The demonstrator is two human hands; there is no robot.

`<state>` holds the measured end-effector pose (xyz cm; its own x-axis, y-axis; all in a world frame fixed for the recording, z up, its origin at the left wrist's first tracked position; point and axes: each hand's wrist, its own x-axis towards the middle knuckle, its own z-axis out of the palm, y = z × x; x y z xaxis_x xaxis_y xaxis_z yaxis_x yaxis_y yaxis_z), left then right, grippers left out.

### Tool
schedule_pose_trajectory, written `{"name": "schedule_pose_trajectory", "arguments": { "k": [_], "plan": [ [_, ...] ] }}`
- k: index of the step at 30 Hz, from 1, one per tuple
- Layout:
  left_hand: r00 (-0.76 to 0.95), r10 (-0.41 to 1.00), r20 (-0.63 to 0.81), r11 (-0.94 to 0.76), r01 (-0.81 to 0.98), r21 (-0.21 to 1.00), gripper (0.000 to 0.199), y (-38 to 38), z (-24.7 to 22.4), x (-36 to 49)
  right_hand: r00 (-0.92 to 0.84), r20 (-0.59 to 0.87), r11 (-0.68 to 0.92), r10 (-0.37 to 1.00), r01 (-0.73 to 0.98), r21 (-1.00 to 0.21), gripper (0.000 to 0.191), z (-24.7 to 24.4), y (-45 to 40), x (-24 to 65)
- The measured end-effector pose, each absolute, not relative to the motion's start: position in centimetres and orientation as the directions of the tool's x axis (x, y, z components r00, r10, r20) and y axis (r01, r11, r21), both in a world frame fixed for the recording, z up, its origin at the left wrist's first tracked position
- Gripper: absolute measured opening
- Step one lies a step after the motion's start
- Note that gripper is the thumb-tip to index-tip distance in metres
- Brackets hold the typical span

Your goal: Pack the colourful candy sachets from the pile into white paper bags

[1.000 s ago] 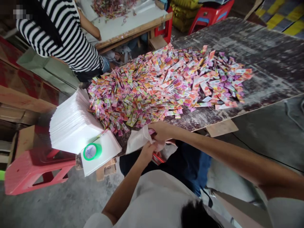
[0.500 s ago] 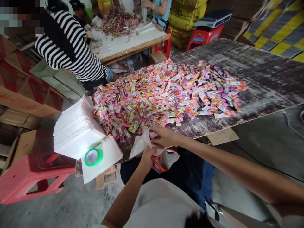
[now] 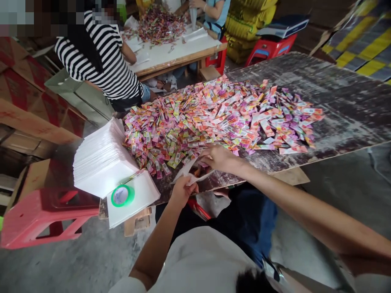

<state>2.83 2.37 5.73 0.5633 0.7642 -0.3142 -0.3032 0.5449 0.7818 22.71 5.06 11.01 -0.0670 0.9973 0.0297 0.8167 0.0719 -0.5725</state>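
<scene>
My left hand [image 3: 183, 189] pinches the near edge of a thin white bag [image 3: 187, 167] at the front edge of the dark table. Over the bag's far side, my right hand [image 3: 221, 158] has its fingers bent and closed at the bag's edge; its fingertips are partly hidden. Between the hands the bag gapes, its two sides apart. Just beyond lies a wide heap of small, colourful printed sachets [image 3: 183, 132], pink, orange, purple and green, touching or close to the bag and my right fingers.
To the left are a thick stack of white bags [image 3: 97, 162] and a green tape roll [image 3: 122, 195]. A red stool [image 3: 51, 215] stands below them. Across the table [image 3: 345, 101], a person in a striped top [image 3: 113, 61] stands by another white table [image 3: 183, 55] with a similar heap.
Both hands have moved apart, the right one up and away towards the heap, the left one slightly left. The bag has spread open between them. The view has shifted slightly.
</scene>
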Motion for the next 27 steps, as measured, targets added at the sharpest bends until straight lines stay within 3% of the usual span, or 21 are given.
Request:
{"name": "schedule_pose_trajectory", "arguments": {
  "k": [2,4,6,8,10,14,19,27],
  "plan": [
    [0.552,0.772,-0.316,0.548,-0.325,0.771,0.04,2.6,5.7,2.4,0.04,0.011,-0.027,0.999,0.827,-0.562,0.037,11.0,5.2,22.6],
    [0.533,0.783,-0.32,0.546,-0.344,0.763,0.041,2.8,5.8,2.2,0.138,-0.15,-0.203,0.979,0.742,-0.638,0.047,10.7,5.5,22.7],
    [0.518,0.789,-0.33,0.547,-0.348,0.762,0.042,3.0,6.0,2.1,0.079,-0.416,-0.383,0.906,0.574,-0.724,0.042,10.3,5.9,22.9],
    [0.509,0.795,-0.33,0.537,-0.339,0.773,0.043,3.1,6.8,1.9,-0.032,-0.546,-0.486,0.837,0.415,-0.769,0.039,10.1,6.3,22.9],
    [0.512,0.808,-0.292,0.492,-0.311,0.813,0.044,3.1,7.9,1.5,-0.046,-0.492,-0.452,0.869,0.326,-0.83,0.039,10.4,6.6,22.9],
    [0.532,0.824,-0.194,0.34,-0.191,0.921,0.045,3.9,10.3,0.4,-0.001,-0.23,-0.222,0.973,0.262,-0.939,0.033,12.9,7.4,23.2],
    [0.414,0.861,-0.296,0.369,-0.109,0.923,0.043,5.3,10.5,0.2,-0.179,-0.306,-0.258,0.935,0.249,-0.933,0.029,14.5,7.6,24.1],
    [0.434,0.842,-0.321,0.384,-0.065,0.921,0.049,5.0,11.2,0.5,0.008,-0.116,-0.116,0.993,0.069,-0.991,0.036,13.0,7.2,25.5]
  ]
}}
